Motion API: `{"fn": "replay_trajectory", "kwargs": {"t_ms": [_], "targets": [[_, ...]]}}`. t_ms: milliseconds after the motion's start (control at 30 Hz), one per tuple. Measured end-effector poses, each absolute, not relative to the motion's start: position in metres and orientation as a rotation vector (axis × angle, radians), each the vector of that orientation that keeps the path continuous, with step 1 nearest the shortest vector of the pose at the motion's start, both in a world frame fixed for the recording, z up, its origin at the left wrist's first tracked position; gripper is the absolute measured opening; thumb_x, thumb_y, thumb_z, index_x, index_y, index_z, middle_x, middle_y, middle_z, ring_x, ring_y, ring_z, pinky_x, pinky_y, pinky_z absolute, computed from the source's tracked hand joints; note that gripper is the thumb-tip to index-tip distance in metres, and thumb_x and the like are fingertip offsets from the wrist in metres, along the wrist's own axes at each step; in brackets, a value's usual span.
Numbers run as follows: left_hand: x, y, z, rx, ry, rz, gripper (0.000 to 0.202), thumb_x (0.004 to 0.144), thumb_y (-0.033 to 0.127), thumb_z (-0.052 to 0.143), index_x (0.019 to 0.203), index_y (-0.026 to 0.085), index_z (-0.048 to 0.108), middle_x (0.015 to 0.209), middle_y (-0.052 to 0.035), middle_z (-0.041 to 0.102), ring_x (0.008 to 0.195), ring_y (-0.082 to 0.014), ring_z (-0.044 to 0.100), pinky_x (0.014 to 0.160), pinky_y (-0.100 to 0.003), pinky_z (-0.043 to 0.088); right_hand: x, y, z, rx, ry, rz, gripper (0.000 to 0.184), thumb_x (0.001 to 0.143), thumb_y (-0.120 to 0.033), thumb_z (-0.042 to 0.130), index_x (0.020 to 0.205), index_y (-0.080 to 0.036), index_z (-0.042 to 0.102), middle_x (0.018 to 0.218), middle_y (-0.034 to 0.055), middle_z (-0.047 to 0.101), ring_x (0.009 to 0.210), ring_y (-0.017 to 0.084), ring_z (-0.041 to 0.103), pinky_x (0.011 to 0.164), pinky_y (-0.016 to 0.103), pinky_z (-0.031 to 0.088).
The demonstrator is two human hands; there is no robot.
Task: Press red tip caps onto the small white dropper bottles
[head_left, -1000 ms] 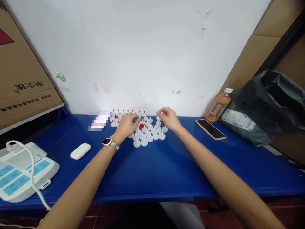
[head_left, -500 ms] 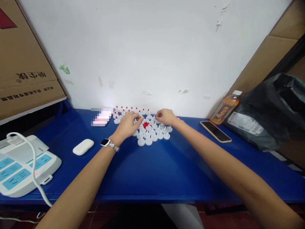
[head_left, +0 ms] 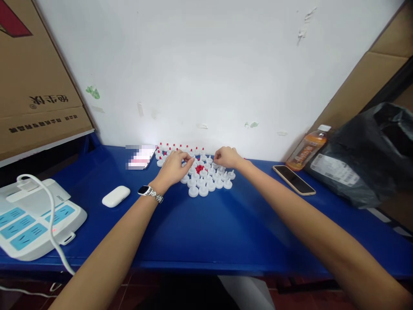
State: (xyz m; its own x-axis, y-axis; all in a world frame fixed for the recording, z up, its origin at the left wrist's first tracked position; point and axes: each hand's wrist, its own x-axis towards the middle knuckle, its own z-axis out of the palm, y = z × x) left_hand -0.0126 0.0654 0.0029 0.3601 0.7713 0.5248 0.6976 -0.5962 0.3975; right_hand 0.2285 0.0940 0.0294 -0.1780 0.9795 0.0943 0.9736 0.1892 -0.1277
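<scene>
White nozzle caps (head_left: 203, 190) stand close together on the blue table, their thin spouts pointing up. Amid them lies a small heap of red tips (head_left: 199, 169). Farther back, near the wall, are rows of white caps with red tips (head_left: 196, 151) on their spouts. My left hand (head_left: 176, 167) is over the left side of the group, thumb and fingertips pinched together; anything between them is too small to make out. At the right rear of the group my right hand (head_left: 226, 157) is also closed in a pinch, its fingertips beside white caps, and what it grips is hidden.
A blurred-out phone-like item (head_left: 142, 157) and a white earbud case (head_left: 116, 196) lie left; a power strip (head_left: 41, 224) with a cable is at the near left. On the right are a phone (head_left: 293, 180), an orange drink bottle (head_left: 306, 148) and a black plastic bag (head_left: 364, 159).
The whole view has shifted slightly, so everything appears a little farther right. Both hands stay almost in the same place over the caps, still pinched.
</scene>
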Motion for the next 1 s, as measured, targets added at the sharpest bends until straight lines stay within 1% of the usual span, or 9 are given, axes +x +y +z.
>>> {"fn": "replay_trajectory", "kwargs": {"t_ms": [133,333,600,833,900,1000], "targets": [[-0.014,0.065,0.004,2.496,1.352,1.055,0.030,0.095,0.042,0.051,0.080,0.019,0.064,0.088,-0.0070,0.064,0.091,-0.0246,0.056,0.082,-0.039,0.045,0.228,0.096,0.031,-1.937,-2.320,0.062,0.017,0.077,-0.021,0.061,0.086,-0.022,0.076,0.095,0.0042,0.077,0.094,0.023,0.066,0.096,0.039,0.036],[-0.015,0.067,0.000,2.501,1.317,1.063,0.027,0.094,0.041,0.052,0.083,0.020,0.065,0.091,-0.0068,0.066,0.091,-0.0242,0.056,0.082,-0.039,0.045,0.225,0.096,0.031,-2.012,-2.278,0.013,0.018,0.077,-0.019,0.060,0.084,-0.022,0.076,0.095,0.0062,0.077,0.098,0.025,0.065,0.101,0.044,0.031],[-0.014,0.069,-0.002,2.517,1.298,1.056,0.029,0.094,0.042,0.051,0.084,0.020,0.066,0.091,-0.0070,0.067,0.090,-0.0240,0.056,0.082,-0.040,0.045,0.225,0.098,0.029,-2.011,-2.248,0.037,0.018,0.076,-0.017,0.060,0.083,-0.021,0.077,0.093,0.0072,0.076,0.097,0.025,0.064,0.100,0.043,0.030],[-0.014,0.069,-0.002,2.519,1.293,1.009,0.030,0.094,0.043,0.050,0.085,0.020,0.068,0.091,-0.0069,0.066,0.090,-0.0240,0.056,0.083,-0.040,0.045,0.219,0.099,0.019,-1.948,-2.197,0.078,0.016,0.079,-0.023,0.061,0.084,-0.022,0.075,0.094,0.0060,0.076,0.096,0.024,0.065,0.097,0.041,0.033],[-0.015,0.069,-0.001,2.519,1.292,1.029,0.030,0.094,0.042,0.051,0.084,0.020,0.067,0.090,-0.0071,0.066,0.089,-0.0237,0.056,0.082,-0.039,0.045,0.219,0.099,0.020,-1.955,-2.166,0.082,0.016,0.081,-0.030,0.062,0.087,-0.021,0.074,0.093,0.0063,0.076,0.097,0.025,0.065,0.098,0.043,0.033],[-0.016,0.069,0.000,2.518,1.290,1.072,0.029,0.094,0.041,0.051,0.083,0.019,0.066,0.090,-0.0069,0.066,0.088,-0.0230,0.057,0.082,-0.039,0.044,0.215,0.102,0.028,-1.910,-2.119,0.032,0.025,0.085,-0.039,0.059,0.096,-0.021,0.073,0.095,0.0072,0.075,0.098,0.026,0.064,0.097,0.044,0.034]]}}
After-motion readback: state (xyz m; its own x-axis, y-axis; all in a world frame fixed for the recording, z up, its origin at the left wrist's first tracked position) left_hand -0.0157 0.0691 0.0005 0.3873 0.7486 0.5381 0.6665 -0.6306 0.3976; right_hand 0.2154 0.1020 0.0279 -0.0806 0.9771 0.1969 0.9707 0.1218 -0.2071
